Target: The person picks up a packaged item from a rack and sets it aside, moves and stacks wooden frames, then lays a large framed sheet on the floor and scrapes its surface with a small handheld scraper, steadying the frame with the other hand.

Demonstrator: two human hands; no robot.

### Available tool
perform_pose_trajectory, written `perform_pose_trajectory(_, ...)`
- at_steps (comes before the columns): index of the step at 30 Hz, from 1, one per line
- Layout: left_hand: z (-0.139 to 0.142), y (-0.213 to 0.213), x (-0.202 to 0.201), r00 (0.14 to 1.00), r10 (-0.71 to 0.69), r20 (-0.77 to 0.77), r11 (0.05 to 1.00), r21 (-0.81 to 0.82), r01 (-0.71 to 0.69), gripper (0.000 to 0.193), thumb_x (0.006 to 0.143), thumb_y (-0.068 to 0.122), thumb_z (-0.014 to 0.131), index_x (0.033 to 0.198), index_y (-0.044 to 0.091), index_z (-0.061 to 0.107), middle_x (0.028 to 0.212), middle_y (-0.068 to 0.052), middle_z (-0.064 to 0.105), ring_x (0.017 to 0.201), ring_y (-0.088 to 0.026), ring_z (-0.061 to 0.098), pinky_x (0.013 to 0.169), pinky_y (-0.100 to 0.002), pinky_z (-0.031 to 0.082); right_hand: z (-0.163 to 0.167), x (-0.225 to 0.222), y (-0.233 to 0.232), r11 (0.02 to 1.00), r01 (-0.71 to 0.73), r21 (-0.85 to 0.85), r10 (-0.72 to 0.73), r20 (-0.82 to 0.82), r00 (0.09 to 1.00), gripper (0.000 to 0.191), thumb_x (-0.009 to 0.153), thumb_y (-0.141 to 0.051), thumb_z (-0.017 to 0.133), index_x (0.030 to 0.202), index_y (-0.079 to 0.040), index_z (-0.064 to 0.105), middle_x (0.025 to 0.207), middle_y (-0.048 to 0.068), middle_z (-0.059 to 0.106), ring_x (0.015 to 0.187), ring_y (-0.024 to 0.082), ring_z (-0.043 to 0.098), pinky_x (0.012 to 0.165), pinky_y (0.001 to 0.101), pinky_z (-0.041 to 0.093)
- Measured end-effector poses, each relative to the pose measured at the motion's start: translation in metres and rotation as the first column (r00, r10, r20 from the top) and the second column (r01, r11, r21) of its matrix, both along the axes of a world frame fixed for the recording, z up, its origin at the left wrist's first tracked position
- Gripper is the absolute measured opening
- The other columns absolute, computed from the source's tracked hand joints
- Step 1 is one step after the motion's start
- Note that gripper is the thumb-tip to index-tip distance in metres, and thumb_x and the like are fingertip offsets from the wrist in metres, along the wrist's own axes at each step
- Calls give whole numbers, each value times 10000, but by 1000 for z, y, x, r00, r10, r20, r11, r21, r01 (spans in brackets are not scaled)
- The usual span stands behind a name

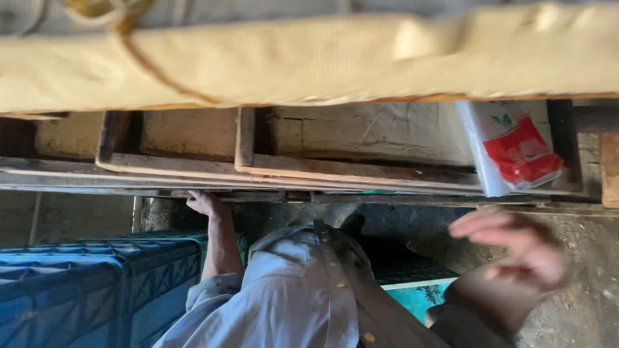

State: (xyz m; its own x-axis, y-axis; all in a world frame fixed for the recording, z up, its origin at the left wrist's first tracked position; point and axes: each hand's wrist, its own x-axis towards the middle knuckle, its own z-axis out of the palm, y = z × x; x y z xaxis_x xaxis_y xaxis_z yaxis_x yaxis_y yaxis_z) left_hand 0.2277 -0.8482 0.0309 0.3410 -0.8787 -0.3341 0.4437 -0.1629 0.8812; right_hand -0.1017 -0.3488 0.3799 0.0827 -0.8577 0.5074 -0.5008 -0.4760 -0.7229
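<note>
Overhead, we are pressing our left hand (205, 203) flat-fingered against the underside of the wooden frame (271, 171); our right hand (516, 248), blurred, is hanging spread and empty. Bracing both palms under the frame's edge seems steadier.

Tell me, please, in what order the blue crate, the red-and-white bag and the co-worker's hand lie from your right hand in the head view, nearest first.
1. Red-and-white bag: just above the blurred right hand, at the right end of the wooden frame.
2. Co-worker's hand: left of centre, at the frame's lower edge.
3. Blue crate: far left, bottom corner.
</note>
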Motion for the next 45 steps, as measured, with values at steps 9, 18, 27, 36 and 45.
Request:
perform_pose_trajectory(9,31,25,-11,972,-8,236,998,57,-5,578,967,523,664,1246,43,506,1199,-159,642,978,-224,641,804,-389,594,34,-68,-51,681,718,141,-548,-552,628,699,803,-328,846,1380,-15,607,1227,226,654,1113,404,643,966,478,509)
perform_pose_trajectory(18,34,58,23,703,343,623,933,-312,-179,259,1005,151,668,1138,-10,516,1056,-164,613,932,-286,599,855,-452,517,-16,-148,2,579,814,-38,-616,-674,407,318,1076,-267,700,1337,-88,663,1209,182,684,1121,379,653,1020,463,537)
perform_pose_trajectory(27,238,121,-19,572,729,377,291,-926,240,204,1068,184,536,1191,22,551,1124,-170,579,949,-319,598,826,-518,525,8,-210,11,517,838,-174,-659,-706,261,314,1008,-259,679,1263,-75,660,1186,208,663,1077,417,646,980,510,522)
perform_pose_trajectory(36,435,204,-135,-85,726,683,-78,204,976,336,920,303,614,1170,98,706,1095,-142,743,1018,-324,719,900,-437,567,-37,-128,8,737,596,-319,-590,-735,336,379,1000,-252,658,1303,-27,623,1208,242,642,1074,457,645,955,550,510)
perform_pose_trajectory(45,383,184,-196,-51,561,826,-215,205,955,328,916,311,637,1156,104,720,1091,-131,746,1017,-310,717,914,-431,565,-56,-117,43,701,713,-16,-681,-313,662,476,970,-309,750,1354,-59,621,1270,169,686,1163,330,674,994,430,551)
